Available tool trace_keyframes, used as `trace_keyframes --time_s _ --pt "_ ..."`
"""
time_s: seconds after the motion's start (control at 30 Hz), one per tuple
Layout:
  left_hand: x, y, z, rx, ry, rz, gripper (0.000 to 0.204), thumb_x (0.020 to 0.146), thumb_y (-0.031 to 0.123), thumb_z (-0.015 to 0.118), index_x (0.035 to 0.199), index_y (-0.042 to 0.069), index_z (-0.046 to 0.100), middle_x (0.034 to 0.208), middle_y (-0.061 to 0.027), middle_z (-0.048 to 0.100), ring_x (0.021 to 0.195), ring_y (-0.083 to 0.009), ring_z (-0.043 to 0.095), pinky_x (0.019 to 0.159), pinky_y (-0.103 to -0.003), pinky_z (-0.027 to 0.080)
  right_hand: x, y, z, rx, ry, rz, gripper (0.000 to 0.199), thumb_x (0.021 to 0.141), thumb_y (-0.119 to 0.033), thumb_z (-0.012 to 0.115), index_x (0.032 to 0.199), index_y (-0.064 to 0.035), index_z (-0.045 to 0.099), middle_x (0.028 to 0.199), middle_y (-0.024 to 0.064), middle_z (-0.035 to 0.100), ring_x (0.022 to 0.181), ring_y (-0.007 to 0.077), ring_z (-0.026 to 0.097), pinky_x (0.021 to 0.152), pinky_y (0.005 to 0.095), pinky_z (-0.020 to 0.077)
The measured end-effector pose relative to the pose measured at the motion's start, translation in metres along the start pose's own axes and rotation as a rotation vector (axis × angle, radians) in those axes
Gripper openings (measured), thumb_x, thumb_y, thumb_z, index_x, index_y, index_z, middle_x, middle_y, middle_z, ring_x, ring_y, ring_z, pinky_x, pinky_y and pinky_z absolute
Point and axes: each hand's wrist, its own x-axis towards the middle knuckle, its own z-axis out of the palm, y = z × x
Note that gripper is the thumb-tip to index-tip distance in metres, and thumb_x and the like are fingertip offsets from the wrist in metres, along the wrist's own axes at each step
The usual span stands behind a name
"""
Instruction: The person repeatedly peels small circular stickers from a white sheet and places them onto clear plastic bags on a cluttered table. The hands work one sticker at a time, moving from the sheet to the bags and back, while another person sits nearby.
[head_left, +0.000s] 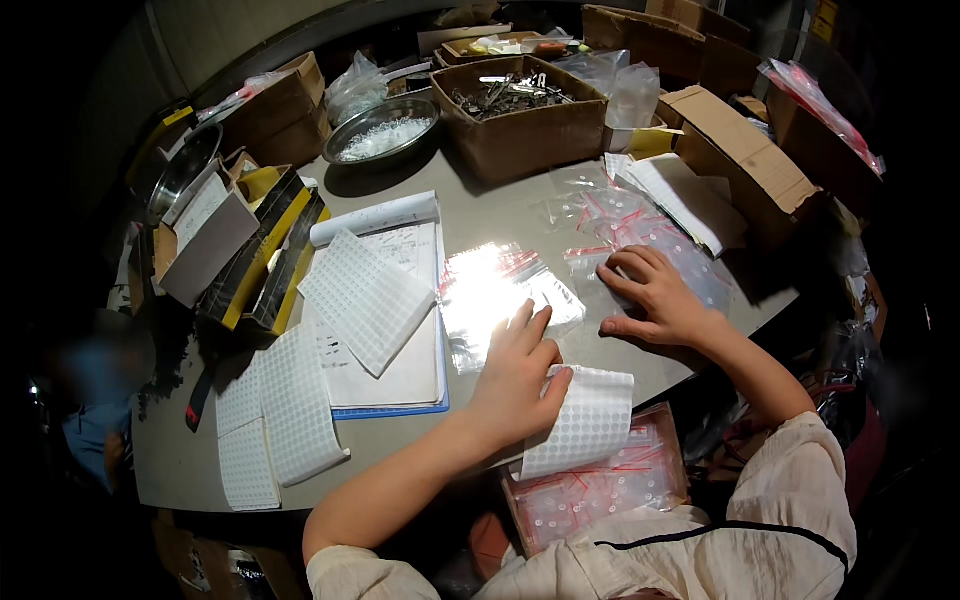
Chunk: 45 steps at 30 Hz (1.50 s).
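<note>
**Where the Light Falls, One Crowded Grey Tabletop (475, 205)**

As I look across, one open brown cardboard box heaped with dark metal parts (540, 145) stands at the far side, beside one round steel bowl of small clear pieces (385, 163); a second steel bowl (190, 175) tilts at the left. Other cartons crowd the far edge, too shadowed and overlapped to count. One shallow brown cardboard box (679, 455) sits at the person's lap, partly covered by the cream shirt (780, 500). Two black-and-yellow boxes (245, 265) lean at the left, near one white paper pad (405, 372) on a blue board (400, 411).

Of the white paper sheets with grey dots (590, 420), I make out at least four: one on the pad, two or more overlapping beside it, one below the left hand (525, 365). Clear plastic bags with red strips (665, 235) form three groups: at the right, mid-table under glare, and in the shallow box; I can't count them singly.

The left hand stretches its fingers over the gleaming bags, thumb across the nearest sheet's upper edge; whether it pinches the paper I cannot tell. The right hand (650, 295) rests on the right-hand bags, thumb spread from curved fingers.
</note>
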Motion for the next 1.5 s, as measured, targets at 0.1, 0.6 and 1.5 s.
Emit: trace_keyframes --time_s 0.1,0.6,1.5 --pt "0.0 0.005 -0.005 0.021 -0.022 0.078 0.018 0.088 0.014 0.071 0.092 -0.002 0.065 0.147 -0.0357 0.05 0.146 -0.0551 0.037 0.118 -0.067 0.025 0.001 -0.008 -0.008 0.055 -0.07 -0.117 0.078 0.088 -0.061 0.075 0.14 -0.0047 0.063 0.136 0.0201 0.058 0.134 0.0402 0.05 0.12 0.0561 0.0307" --pt "0.002 0.002 -0.007 -0.04 -0.17 0.129 0.018 0.086 0.022 0.071 0.09 0.005 0.066 0.155 -0.028 0.047 0.153 -0.0507 0.028 0.115 -0.074 0.019 -0.024 -0.037 -0.019 0.207 -0.189 -0.29 0.06 0.094 -0.062 0.067 0.14 -0.0247 0.069 0.152 0.0087 0.058 0.142 0.0336 0.049 0.126 0.0645 0.0103" --pt "0.008 0.01 -0.022 -0.189 -0.182 0.066 0.016 0.083 0.019 0.073 0.079 0.006 0.064 0.143 -0.0178 0.062 0.152 -0.046 0.035 0.122 -0.073 0.002 -0.039 0.0 -0.045 0.133 0.3 0.257 0.035 0.082 -0.003 0.069 0.116 -0.0029 0.069 0.126 0.0163 0.064 0.121 0.0368 0.06 0.109 0.0443 0.0462"
